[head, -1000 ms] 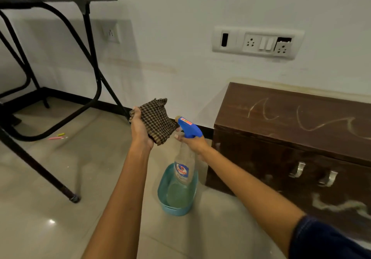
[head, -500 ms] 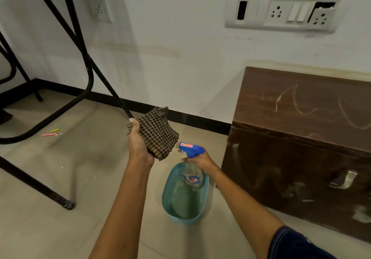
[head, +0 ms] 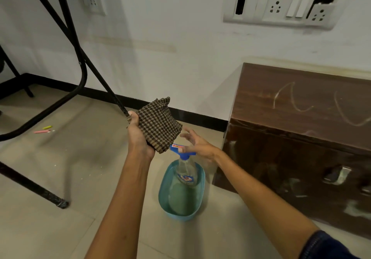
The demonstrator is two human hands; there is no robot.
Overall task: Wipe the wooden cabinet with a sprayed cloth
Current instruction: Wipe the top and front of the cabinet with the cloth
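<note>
Since the picture half a second back, the right hand (head: 197, 145) has let go of the spray bottle (head: 185, 169), which now stands on its own in the blue tub (head: 181, 208) on the floor; before, that hand was wrapped round the blue trigger head.

From the head camera, the only view: the right hand is open, fingers spread and loose, holding nothing, just above and to the right of the bottle's blue head. It looks blurred, so how its fingertips sit cannot be told exactly. The left hand (head: 140, 136) is closed on the checked cloth (head: 158, 124), which is bunched up and stands out of the fist to the upper right, very near the right hand's fingertips.

The wooden cabinet (head: 301, 118) lies to the right of both hands, low against the wall, its long top running away to the right with pale chalk-like scribbles (head: 289, 98) on it. The right hand is the nearer of the two; the cloth sits in the farther one. So the coming move probably turns on that gap: either the cloth passes to the right hand, or the left arm reaches across, over bottle and tub, to the cabinet's near left corner.
</note>
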